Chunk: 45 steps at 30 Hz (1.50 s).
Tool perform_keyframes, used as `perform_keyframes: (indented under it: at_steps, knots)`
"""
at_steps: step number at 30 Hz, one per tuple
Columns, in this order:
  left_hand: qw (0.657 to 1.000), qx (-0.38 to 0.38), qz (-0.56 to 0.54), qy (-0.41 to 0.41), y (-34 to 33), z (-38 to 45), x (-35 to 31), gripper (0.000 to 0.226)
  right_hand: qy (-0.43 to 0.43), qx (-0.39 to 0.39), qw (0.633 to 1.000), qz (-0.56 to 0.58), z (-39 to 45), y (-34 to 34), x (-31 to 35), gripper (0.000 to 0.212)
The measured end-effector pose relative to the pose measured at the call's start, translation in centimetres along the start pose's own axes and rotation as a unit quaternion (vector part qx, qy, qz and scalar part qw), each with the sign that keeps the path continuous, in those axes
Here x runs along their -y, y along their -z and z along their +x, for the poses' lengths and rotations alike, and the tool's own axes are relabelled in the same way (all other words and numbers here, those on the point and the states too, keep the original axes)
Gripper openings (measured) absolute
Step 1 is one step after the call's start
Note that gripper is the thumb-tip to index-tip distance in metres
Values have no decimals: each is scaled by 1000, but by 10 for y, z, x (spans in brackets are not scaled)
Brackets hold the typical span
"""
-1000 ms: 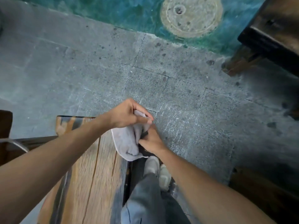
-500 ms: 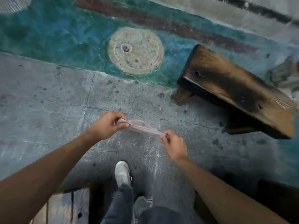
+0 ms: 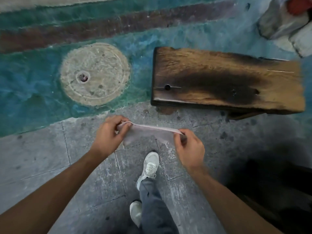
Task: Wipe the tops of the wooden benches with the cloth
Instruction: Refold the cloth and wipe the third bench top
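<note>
Cloth (image 3: pixel 148 132) hangs stretched between my left hand (image 3: pixel 108 134) and right hand (image 3: pixel 189 149), fingers pinching its 2 ends, spread flat for the bench (image 3: pixel 226 78) surface ahead.

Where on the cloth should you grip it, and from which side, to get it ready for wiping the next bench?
Grip the cloth at its two upper corners, from above, as the left hand and right hand do here. It is thin and limp, so pinching both ends holds the top edge taut and spread, probably ready to lay flat on the wooden bench.
</note>
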State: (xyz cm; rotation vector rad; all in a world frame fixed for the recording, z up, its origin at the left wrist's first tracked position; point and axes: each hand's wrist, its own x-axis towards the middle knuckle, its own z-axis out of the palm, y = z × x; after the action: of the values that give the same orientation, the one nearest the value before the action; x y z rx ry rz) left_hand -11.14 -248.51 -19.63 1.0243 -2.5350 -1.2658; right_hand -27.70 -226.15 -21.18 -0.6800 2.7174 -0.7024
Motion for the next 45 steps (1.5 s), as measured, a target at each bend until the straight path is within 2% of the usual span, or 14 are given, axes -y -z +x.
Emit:
perform_keyframes:
  at_steps: [2,6,9,12,15,17,18,20,22,24,25,30,36,45]
  knots:
    - [1000,-10,26,-7,7,36,-15,5,-24,-29,999,19,27,12,5,10]
    - [998,-12,56,-25,18,124,-45,15,-7,-62,998,29,93,46,16,13]
    - [996,20,51,-71,21,203,-67,19,6,-74,997,14,161,60,20,25]
    - [986,19,109,-124,4,292,-82,23,10,-71,997,1,247,51,18,28]
    - [973,27,211,-86,-27,369,-87,27,-93,-26,995,-34,320,21,15,25]
    - [959,34,279,-43,-52,401,-85,35,-206,12,978,-20,343,-10,18,42]
    - [953,36,298,-44,-64,403,-84,42,-236,12,972,-16,340,-24,21,53]
    - [953,72,277,-99,-91,392,-77,47,-198,-7,979,-49,318,-59,33,64]
    - [948,159,234,-147,-115,363,-65,53,-148,19,986,-73,284,-92,42,65]
    - [934,226,239,-141,-133,333,-45,60,-160,44,983,-74,255,-117,44,63]
    - [929,231,253,-139,-139,321,-35,61,-167,43,982,-81,246,-125,43,61]
    - [926,157,302,-162,-165,317,-14,72,-100,-1,988,-118,248,-131,13,54]
    - [937,103,318,-102,-216,349,-59,73,36,44,985,-165,320,-81,-59,55]
    - [933,65,324,-140,-357,391,-173,66,25,25,981,-190,391,8,-205,58]
